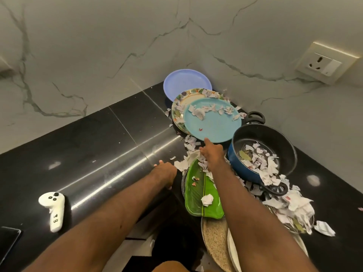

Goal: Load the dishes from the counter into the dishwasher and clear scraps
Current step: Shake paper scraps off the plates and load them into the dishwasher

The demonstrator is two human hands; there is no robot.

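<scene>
1. Nearest, at the front edge of the black bench [94,146]: a speckled brown plate [215,238] overlapping a white plate [234,252] on its right, both cut off by the frame
2. Well to the left, alone on the bench: a white controller [52,210] lying flat
3. Just beyond the brown plate: a green leaf-shaped plate [193,195] lying on a darker dish, a crumpled bit of paper on its near half
4. To the right of that: a heap of paper scraps [290,205] mixed with dry leaves, spilling across the bench
5. Left hand [166,171] resting on the bench just beside the green plate's far left edge, fingers released, fingertips down on the surface, grasping nothing
6. Right hand [212,152] stretched over the green plate, one fingertip laid on the near rim of the teal plate [214,124]; remaining fingers hidden at the rim, so cannot tell whether grasping
7. Right of that hand: a blue pot [241,163] with black lining and black handles, paper scraps and a leaf inside
8. Teal plate tilted, scattered with scraps, resting on a floral-rimmed plate [186,98]
9. Farthest, in the corner against the marble wall [98,46]: a lilac plate [186,82] leaning upright
10. On the right wall: a socket [324,64]
</scene>
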